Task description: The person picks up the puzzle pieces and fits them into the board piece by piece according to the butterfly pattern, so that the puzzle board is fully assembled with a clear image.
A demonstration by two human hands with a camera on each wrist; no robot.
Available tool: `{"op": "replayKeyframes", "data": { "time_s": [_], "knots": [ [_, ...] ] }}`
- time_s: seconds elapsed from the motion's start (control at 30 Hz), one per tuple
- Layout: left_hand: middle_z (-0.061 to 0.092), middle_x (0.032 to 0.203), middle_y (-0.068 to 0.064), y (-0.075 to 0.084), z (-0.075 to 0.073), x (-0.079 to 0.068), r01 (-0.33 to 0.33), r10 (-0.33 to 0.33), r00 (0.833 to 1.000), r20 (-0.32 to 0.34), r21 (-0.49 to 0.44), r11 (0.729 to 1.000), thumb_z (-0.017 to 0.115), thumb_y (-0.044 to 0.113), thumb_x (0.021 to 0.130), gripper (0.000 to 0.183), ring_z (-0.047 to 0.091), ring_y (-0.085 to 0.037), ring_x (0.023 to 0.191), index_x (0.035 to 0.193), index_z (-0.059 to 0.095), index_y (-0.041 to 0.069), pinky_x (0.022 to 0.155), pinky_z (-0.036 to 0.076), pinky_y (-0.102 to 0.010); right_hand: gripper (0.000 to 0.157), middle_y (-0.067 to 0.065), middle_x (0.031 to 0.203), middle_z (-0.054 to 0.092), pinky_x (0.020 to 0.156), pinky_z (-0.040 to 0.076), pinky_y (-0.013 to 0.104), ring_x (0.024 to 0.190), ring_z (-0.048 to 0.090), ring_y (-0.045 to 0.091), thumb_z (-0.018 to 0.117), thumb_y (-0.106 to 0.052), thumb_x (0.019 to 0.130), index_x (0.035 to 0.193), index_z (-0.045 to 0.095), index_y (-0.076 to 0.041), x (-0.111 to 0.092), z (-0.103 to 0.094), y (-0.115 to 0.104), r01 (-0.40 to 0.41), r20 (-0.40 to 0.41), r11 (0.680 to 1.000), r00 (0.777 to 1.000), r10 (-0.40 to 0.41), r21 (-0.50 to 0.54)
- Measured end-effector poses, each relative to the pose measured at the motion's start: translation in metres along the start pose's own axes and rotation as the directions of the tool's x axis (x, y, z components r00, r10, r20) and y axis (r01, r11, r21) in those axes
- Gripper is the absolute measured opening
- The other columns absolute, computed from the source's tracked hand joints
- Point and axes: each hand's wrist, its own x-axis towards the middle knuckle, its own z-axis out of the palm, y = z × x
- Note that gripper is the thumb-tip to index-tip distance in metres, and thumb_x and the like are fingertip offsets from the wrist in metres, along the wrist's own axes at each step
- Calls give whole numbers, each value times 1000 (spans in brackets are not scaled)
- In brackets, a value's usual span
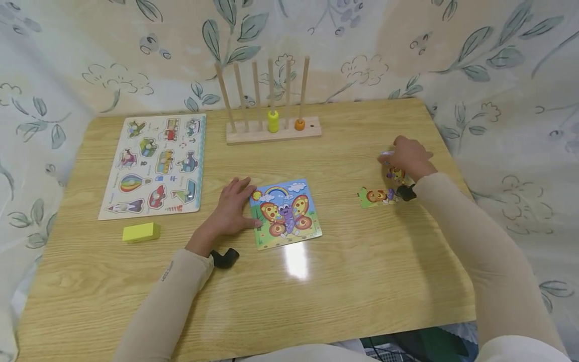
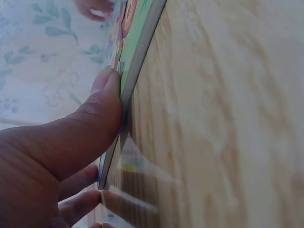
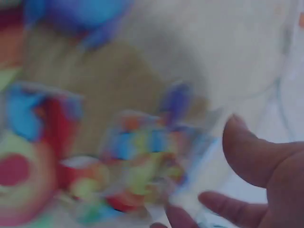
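Observation:
My left hand [image 1: 231, 211] lies at the left side of a square butterfly puzzle [image 1: 287, 213]. Its thumb [image 2: 107, 102] rests on the puzzle's edge, and the other fingers spread along the side and top left corner. Over at the right, my right hand [image 1: 409, 157] reaches down over colourful loose puzzle pieces [image 1: 377, 196]. Part of that group is hidden beneath the hand and wrist. In the right wrist view the pieces [image 3: 135, 161] are blurred; thumb and fingers stand apart, with fingertips right at one piece's edge.
A peg board [image 1: 244, 137] with upright wooden rods holds yellow beads [image 1: 273, 122] and an orange bead [image 1: 300, 124] at the back. On the left lie a vehicle picture board [image 1: 151, 168] and a yellow block [image 1: 141, 232]. Patterned cloth [image 1: 362, 45] hangs behind the table.

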Motion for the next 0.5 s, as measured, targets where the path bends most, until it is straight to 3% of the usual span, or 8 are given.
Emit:
{"op": "replayKeyframes", "data": {
  "time_s": [0.07,0.2,0.33,0.5],
  "knots": [
    [18,159,-12,-1,1,0,-1,1,1000,-3,-6,1000,83,35,73,90,0,-36,149,146,38,7,120,2,-55,71,34,125,51,98,14,83,116,42,61,56,-51,91,131,44,7,5,4,8,-59,-7,998,998,59,5],
    [19,159,-12,-2,2,1,-11,11,1000,-9,-4,1000,83,36,73,91,0,-35,149,146,38,7,121,1,-53,65,35,120,53,98,18,81,113,44,60,58,-47,90,124,49,7,11,7,14,-82,-55,996,995,84,31],
    [19,160,-11,-3,2,3,-5,5,1000,-7,4,1000,82,37,74,90,0,-34,149,146,38,7,121,0,-52,54,33,118,56,93,39,66,107,49,52,62,-38,90,119,55,7,13,6,12,-22,-123,995,992,34,98],
    [18,160,-10,-5,1,1,14,-14,1000,0,9,1000,81,37,74,90,-1,-33,150,147,37,7,121,0,-52,38,27,112,61,81,46,54,100,54,44,57,-32,94,108,62,3,4,3,-17,114,-202,978,976,-78,173]
  ]
}}
